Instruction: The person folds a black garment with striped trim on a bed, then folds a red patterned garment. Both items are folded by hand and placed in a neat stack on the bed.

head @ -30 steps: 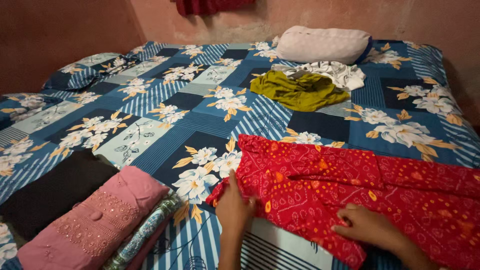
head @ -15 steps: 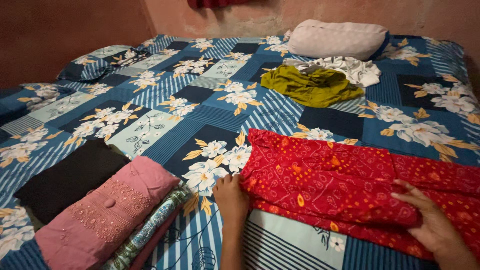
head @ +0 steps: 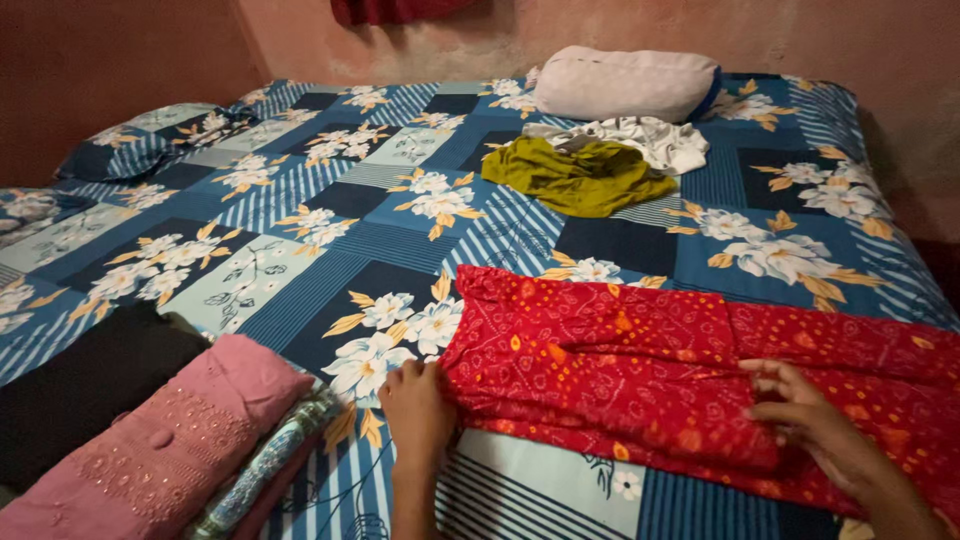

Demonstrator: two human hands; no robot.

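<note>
We see the left hand (head: 418,410) pressed down on the near left corner of the red printed garment (head: 650,370), its fingers (head: 432,385) curled over the cloth edge and pinning it to the bed rather than lifting it; whether they actually pinch the fabric we cannot tell. The right hand (head: 815,430) lies farther along the same garment, fingers (head: 770,385) stretched out flat and loosely spread on the fold, palm down, holding nothing closed in them.

The red garment, dotted with orange and yellow marks, lies spread across the near right part of the bed, folded lengthwise so that 1 layer lies over another, running from the left hand to the right edge of the view.

Under it we see the bedsheet (head: 330,200), blue with striped patches and white flowers with orange leaves. Just left of the left hand sits a stack of folded clothes: a pink embroidered piece (head: 170,445) on top, a patterned green-blue one (head: 265,470) peeking out beside it, and a black folded piece (head: 80,385) further left.

Well apart, toward the far side of the bed, an olive-green garment (head: 575,178) lies crumpled, touching a white printed cloth (head: 650,140), with a pale bolster pillow (head: 625,83) behind them near the pink wall (head: 800,35).
</note>
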